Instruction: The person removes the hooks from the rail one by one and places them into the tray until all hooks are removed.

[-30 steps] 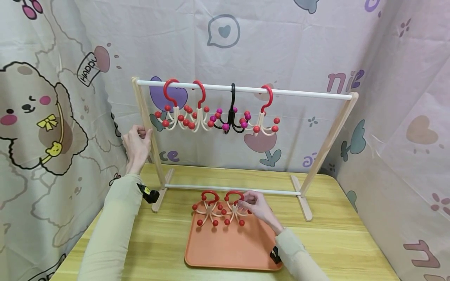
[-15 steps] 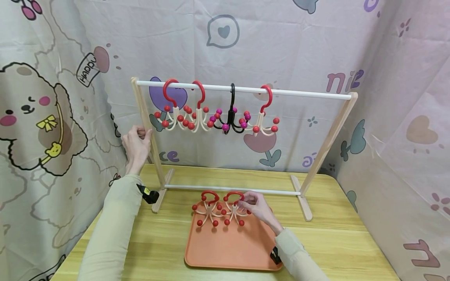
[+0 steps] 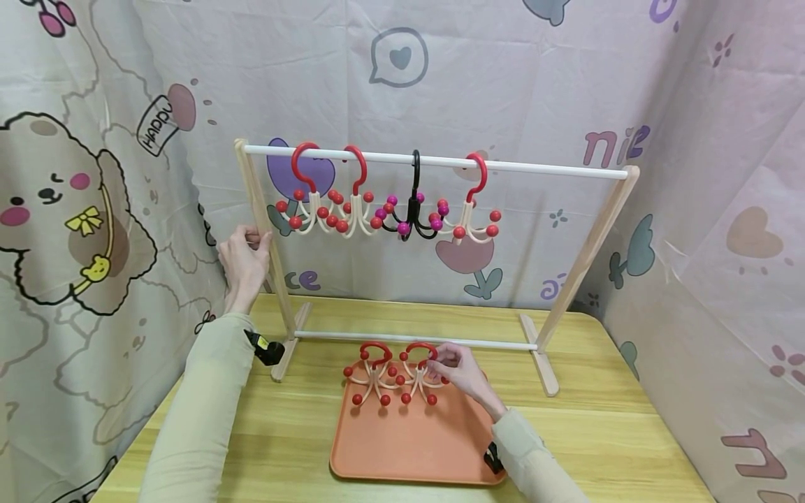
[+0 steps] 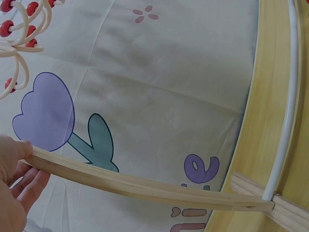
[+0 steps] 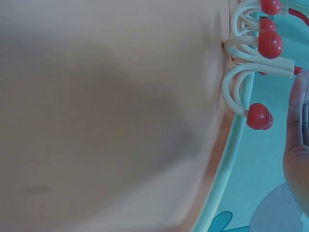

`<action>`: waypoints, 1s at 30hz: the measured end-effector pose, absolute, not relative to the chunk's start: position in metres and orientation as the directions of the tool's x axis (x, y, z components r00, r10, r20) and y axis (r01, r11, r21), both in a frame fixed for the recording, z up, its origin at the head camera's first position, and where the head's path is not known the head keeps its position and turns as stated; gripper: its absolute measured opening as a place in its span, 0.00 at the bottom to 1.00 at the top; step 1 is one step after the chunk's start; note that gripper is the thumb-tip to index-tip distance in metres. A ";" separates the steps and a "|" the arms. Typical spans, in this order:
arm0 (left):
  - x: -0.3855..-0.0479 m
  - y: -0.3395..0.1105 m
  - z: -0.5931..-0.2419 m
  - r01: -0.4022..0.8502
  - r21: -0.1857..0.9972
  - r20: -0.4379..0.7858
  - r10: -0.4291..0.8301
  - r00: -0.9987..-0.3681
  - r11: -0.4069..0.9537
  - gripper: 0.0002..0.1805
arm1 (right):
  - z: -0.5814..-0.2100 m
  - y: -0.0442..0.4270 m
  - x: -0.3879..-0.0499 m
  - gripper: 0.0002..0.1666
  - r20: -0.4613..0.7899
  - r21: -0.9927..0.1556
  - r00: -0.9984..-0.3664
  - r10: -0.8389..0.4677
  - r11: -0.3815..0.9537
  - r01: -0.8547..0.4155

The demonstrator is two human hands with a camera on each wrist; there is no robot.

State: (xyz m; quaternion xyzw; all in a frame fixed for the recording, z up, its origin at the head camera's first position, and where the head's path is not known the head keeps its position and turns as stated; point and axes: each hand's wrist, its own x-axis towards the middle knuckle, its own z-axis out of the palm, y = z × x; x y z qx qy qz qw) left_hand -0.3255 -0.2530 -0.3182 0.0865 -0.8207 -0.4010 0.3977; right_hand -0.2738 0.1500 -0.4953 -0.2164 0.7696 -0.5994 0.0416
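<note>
My left hand (image 3: 244, 262) pinches the left wooden post (image 3: 280, 286) of a hanging rack between thumb and fingers; the left wrist view shows this post (image 4: 145, 186) closely. My right hand (image 3: 462, 367) is at the red hook of the right-hand claw hanger (image 3: 420, 381), fingertips on the hook, thumb partly hidden. That cream hanger with red ball tips lies by the far rim of an orange tray (image 3: 415, 447). A matching hanger (image 3: 374, 381) lies left of it. In the right wrist view, straight fingers (image 5: 297, 116) reach the hanger's red neck.
From the rack's white top rail (image 3: 553, 168) hang cream claw hangers with red hooks and one black hanger (image 3: 413, 206) with pink balls. A lower rail (image 3: 409, 340) runs just behind the tray. Printed curtains (image 3: 503, 84) surround the wooden table (image 3: 616, 433).
</note>
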 end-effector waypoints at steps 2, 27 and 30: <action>-0.325 -0.253 -0.318 0.176 0.727 0.583 -0.461 -0.669 0.664 0.15 | -0.495 0.150 -0.274 0.10 0.193 -0.942 -0.903 -0.384 0.185 -0.280; -0.324 -0.250 -0.317 0.166 0.736 0.567 -0.464 -0.681 0.656 0.16 | -0.471 0.160 -0.280 0.12 0.321 -0.920 -0.902 -0.288 0.133 -0.370; -0.324 -0.251 -0.317 0.164 0.739 0.562 -0.464 -0.685 0.654 0.16 | -0.463 0.164 -0.283 0.12 0.335 -0.914 -0.905 -0.264 0.143 -0.380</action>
